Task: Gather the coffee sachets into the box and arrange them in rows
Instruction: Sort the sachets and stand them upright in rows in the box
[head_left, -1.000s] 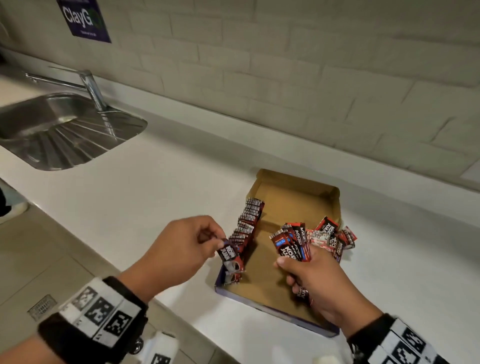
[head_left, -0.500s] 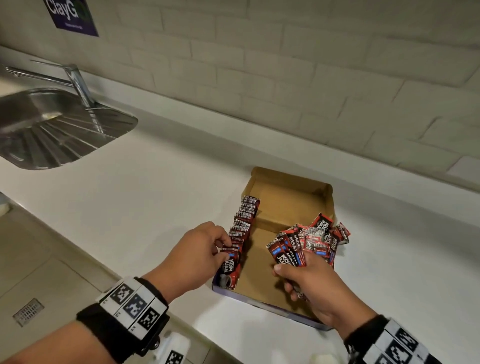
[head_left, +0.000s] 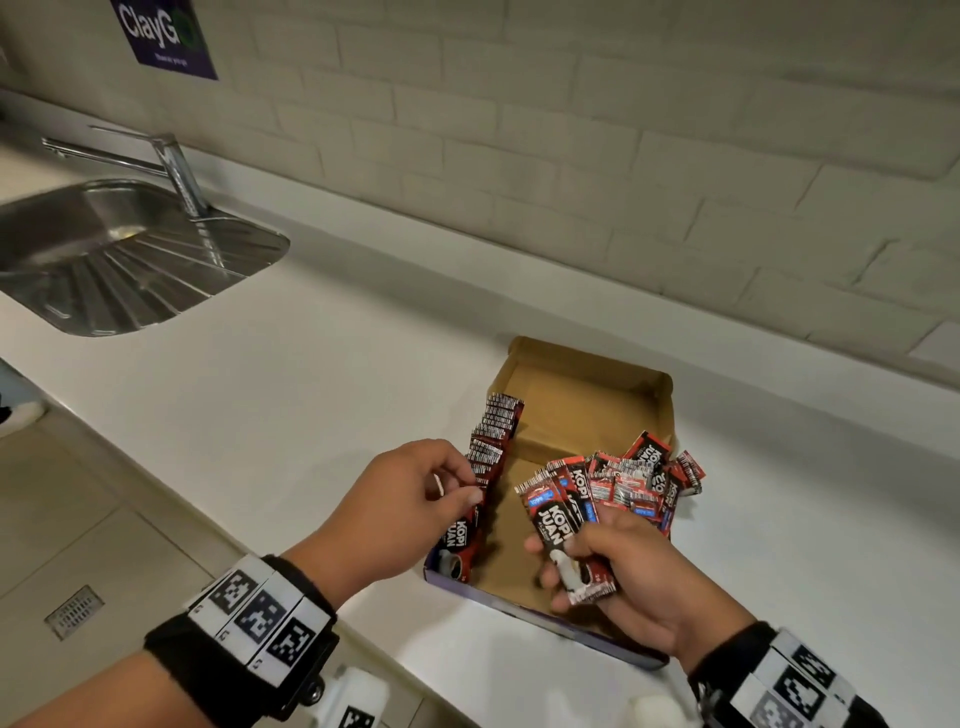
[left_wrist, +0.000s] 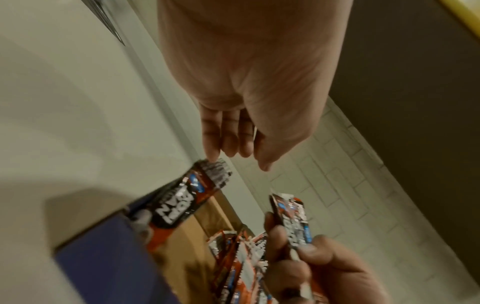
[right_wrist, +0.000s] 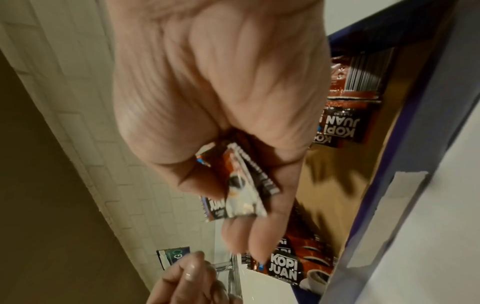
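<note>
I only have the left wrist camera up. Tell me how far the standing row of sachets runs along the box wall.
Observer: In the head view, the row of sachets lines the left wall of the box from the near corner most of the way toward the far wall.
Operator: Where are the unsorted ones?
Observer: A loose pile lies against the right wall, and a few poke over that rim.
Operator: How is the right hand holding its sachets?
Observer: The right hand grips a fanned bunch of sachets by their lower ends, over the near part of the box. I cannot count them.
</note>
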